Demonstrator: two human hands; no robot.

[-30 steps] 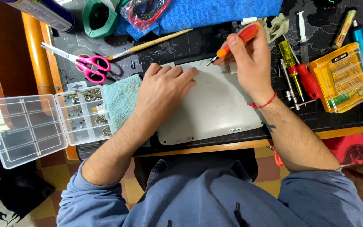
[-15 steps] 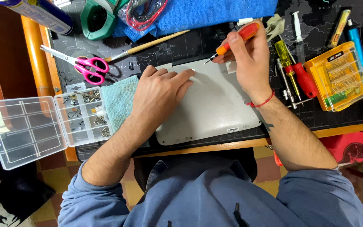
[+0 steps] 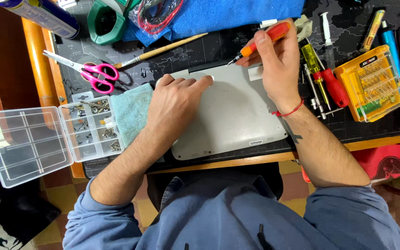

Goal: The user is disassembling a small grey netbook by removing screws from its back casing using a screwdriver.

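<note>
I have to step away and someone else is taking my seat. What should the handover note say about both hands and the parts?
Left hand: flat on the grey device shell, pressing it down.
Right hand: grips the orange screwdriver, tip at the shell's far edge.
Parts: open clear screw box left of the teal cloth; yellow bit case on the right.
Done: some screws lie in the box.
Left: shell still on the mat.

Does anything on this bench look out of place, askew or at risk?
One thing: the clear parts box overhangs the desk's left edge, its open lid unsupported above the floor. The left hand rests on the grey cover; the right hand holds an orange screwdriver.
</note>
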